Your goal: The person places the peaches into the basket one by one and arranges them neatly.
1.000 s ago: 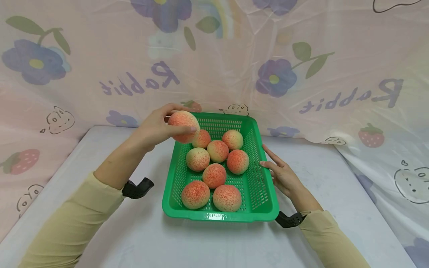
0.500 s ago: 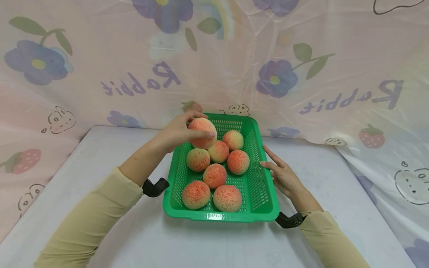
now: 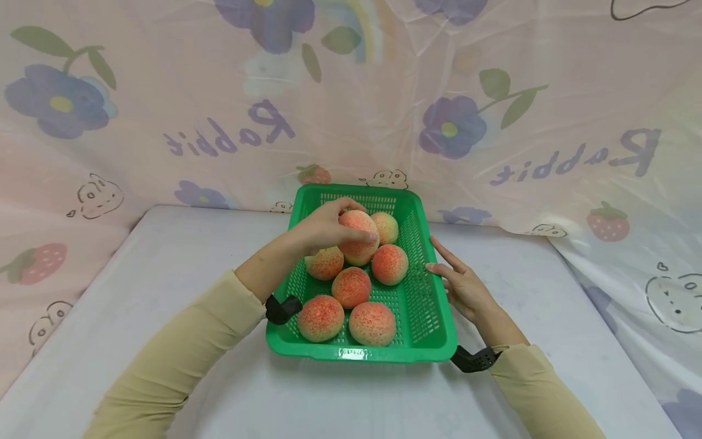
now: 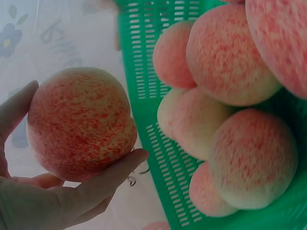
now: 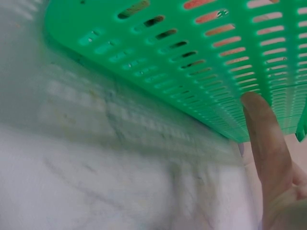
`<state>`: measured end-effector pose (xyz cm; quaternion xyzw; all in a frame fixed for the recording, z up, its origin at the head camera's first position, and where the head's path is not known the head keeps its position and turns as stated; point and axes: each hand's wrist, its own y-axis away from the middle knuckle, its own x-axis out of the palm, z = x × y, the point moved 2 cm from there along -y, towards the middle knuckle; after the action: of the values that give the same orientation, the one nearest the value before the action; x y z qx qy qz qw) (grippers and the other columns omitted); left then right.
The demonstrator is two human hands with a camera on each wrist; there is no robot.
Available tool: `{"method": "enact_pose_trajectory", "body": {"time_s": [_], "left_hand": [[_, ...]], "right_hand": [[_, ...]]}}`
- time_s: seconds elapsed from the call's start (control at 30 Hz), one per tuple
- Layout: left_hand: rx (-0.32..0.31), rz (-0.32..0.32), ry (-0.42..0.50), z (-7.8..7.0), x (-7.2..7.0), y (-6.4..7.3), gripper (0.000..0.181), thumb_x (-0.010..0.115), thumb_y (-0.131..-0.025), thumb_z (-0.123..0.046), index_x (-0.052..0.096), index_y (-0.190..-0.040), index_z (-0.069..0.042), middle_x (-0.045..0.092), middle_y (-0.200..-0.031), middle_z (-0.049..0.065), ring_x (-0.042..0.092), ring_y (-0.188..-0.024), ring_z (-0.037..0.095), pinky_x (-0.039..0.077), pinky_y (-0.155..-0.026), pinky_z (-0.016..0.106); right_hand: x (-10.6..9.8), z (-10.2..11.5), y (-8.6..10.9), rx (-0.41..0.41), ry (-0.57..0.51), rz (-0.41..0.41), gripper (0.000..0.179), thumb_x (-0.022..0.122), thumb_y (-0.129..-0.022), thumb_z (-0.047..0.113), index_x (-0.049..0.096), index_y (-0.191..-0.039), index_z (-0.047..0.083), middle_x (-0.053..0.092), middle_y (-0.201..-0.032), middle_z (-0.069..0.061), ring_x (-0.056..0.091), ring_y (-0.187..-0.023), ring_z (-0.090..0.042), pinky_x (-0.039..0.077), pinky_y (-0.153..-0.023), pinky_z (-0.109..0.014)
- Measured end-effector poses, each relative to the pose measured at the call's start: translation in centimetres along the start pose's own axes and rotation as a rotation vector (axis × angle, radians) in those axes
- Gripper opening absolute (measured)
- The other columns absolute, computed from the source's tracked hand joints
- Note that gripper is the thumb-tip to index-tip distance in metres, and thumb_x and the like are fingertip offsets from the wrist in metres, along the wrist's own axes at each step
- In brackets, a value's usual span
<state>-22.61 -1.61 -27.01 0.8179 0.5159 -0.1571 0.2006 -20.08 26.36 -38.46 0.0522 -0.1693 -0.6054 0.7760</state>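
My left hand [image 3: 329,227] grips a large red-and-yellow peach [image 3: 358,241] above the far half of a green plastic basket [image 3: 362,352]. The thumb lies along the near side of the peach and the fingers curl over its far side. In the left wrist view this peach [image 4: 79,124] sits between thumb and fingers. Several other peaches lie in the basket, among them a red one [image 3: 351,288] and two at the near end. At the basket's right side, my right hand [image 3: 466,289] holds the rim, its thumb over the edge and a finger [image 5: 268,139] against the outer wall.
The basket stands on a white table [image 3: 219,378]. A printed cloth [image 3: 351,91] with flowers and rabbits hangs behind and at both sides. Black straps with camera mounts, such as the left one [image 3: 282,309], are at both wrists.
My left hand has carried its peach rightward and slightly nearer, from the basket's far left corner to over the peaches inside. The right hand and the basket have stayed in place.
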Motion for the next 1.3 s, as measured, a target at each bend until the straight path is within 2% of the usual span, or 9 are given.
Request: {"method": "enact_pose_trajectory", "body": {"time_s": [0.2,0.37,0.5,0.67,0.9,1.13,1.3], "left_hand": [[-0.010,0.014,0.044,0.2,0.9,-0.5,0.053,0.074,-0.085,-0.021,0.049,-0.131,-0.012,0.053,-0.125,0.012,0.054,-0.110,0.026,0.049,-0.090,0.037],[-0.046,0.007,-0.022,0.2,1.4,-1.0,0.054,0.075,-0.084,-0.028,0.051,-0.131,-0.016,0.053,-0.126,0.010,0.053,-0.112,0.025,0.049,-0.092,0.038],[-0.045,0.050,-0.051,0.4,2.3,-1.4,0.058,0.076,-0.082,-0.031,0.051,-0.132,-0.016,0.051,-0.131,0.009,0.051,-0.117,0.025,0.047,-0.096,0.039],[-0.015,0.126,-0.063,0.8,3.9,-1.7,0.058,0.079,-0.080,-0.028,0.051,-0.129,-0.012,0.054,-0.128,0.008,0.053,-0.113,0.022,0.047,-0.094,0.035],[-0.035,0.170,-0.190,1.0,5.6,-1.8,0.060,0.080,-0.078,-0.033,0.053,-0.128,-0.015,0.055,-0.126,0.006,0.054,-0.112,0.022,0.049,-0.090,0.035],[-0.004,0.214,-0.169,0.9,6.7,-2.1,0.062,0.079,-0.079,-0.029,0.050,-0.130,-0.008,0.055,-0.126,0.010,0.057,-0.109,0.022,0.049,-0.090,0.034],[-0.035,0.273,-0.164,0.8,7.2,-2.2,0.051,0.075,-0.083,-0.029,0.054,-0.125,-0.007,0.053,-0.131,0.012,0.052,-0.118,0.026,0.046,-0.095,0.038]], "right_hand": [[0.1,0.1,0.0,-0.009,0.002,0.007,0.068,0.060,-0.096,0.015,0.027,-0.150,0.040,0.056,-0.122,0.003,0.068,-0.083,-0.011,0.057,-0.069,-0.027],[0.1,0.2,0.0,-0.014,-0.002,0.009,0.068,0.059,-0.096,0.015,0.027,-0.150,0.040,0.057,-0.121,0.004,0.068,-0.081,-0.010,0.057,-0.068,-0.027],[0.1,0.2,0.0,-0.012,-0.002,0.010,0.068,0.060,-0.096,0.015,0.027,-0.150,0.040,0.055,-0.122,0.003,0.067,-0.079,-0.010,0.057,-0.067,-0.027],[0.0,0.1,0.0,-0.010,-0.003,0.007,0.068,0.060,-0.096,0.015,0.027,-0.150,0.040,0.055,-0.121,0.002,0.067,-0.079,-0.010,0.057,-0.068,-0.027],[0.0,0.1,0.0,-0.004,-0.001,0.011,0.067,0.059,-0.096,0.015,0.027,-0.150,0.040,0.057,-0.118,0.002,0.067,-0.079,-0.010,0.057,-0.068,-0.027],[0.1,0.1,-0.1,0.001,-0.001,0.014,0.068,0.059,-0.096,0.016,0.026,-0.150,0.041,0.054,-0.121,0.001,0.065,-0.079,-0.009,0.056,-0.067,-0.026],[0.1,0.1,-0.1,-0.002,-0.005,0.013,0.069,0.059,-0.096,0.015,0.025,-0.151,0.040,0.059,-0.114,0.002,0.065,-0.075,-0.008,0.056,-0.067,-0.026]]}}
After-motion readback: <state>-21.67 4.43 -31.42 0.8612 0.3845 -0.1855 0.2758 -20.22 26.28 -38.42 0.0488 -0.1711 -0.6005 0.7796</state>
